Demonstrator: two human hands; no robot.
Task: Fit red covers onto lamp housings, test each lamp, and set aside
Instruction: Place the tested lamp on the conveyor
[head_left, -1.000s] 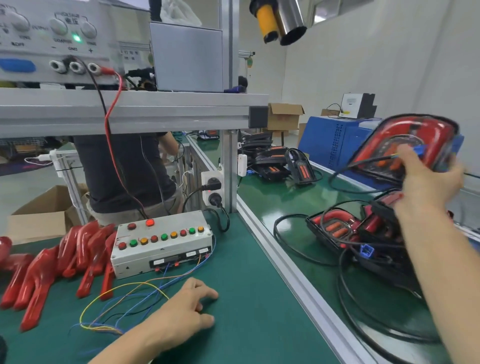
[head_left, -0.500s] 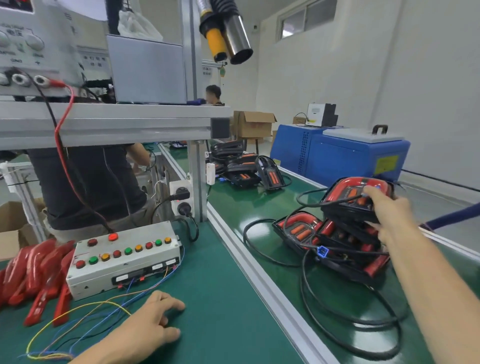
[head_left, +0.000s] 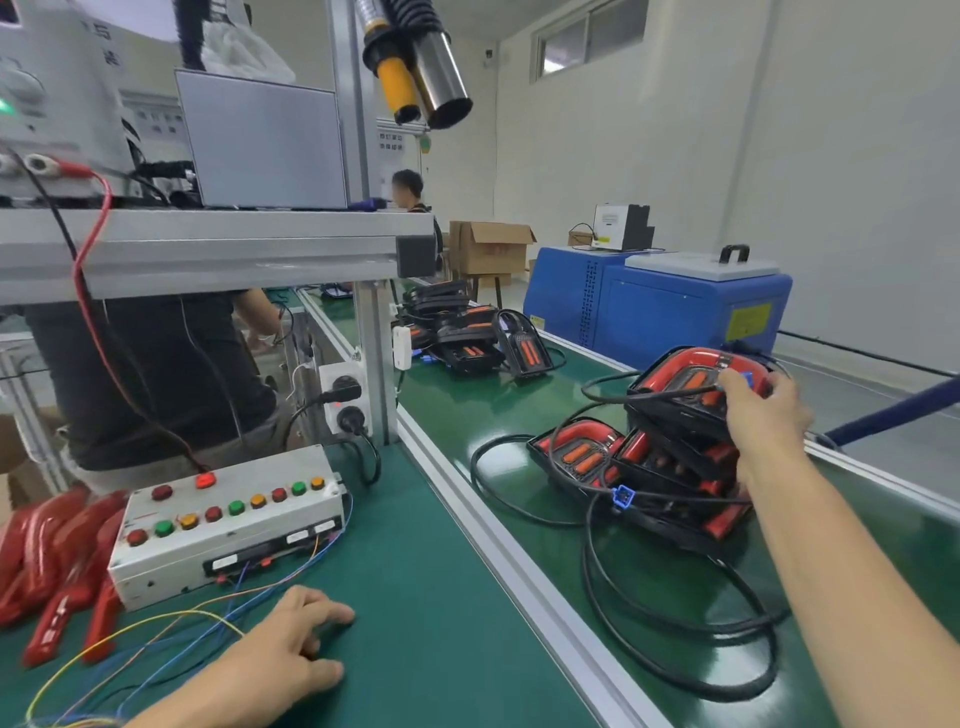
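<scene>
My right hand grips a finished lamp with a red cover and black housing, together with its blue plug, on top of a pile of similar lamps on the green belt. Another lamp lies flat at the pile's left, and black cables loop in front. My left hand rests on the green bench mat, fingers loosely bent and holding nothing. Several loose red covers lie at the far left. The grey test box with coloured buttons stands behind my left hand.
Thin coloured wires run from the test box across the mat. An aluminium rail separates bench and belt. More lamps lie further up the belt beside a blue machine. A person stands behind the shelf frame.
My right hand has brought the lamp down from the air onto the pile on the belt. My left hand has stayed on the mat.
</scene>
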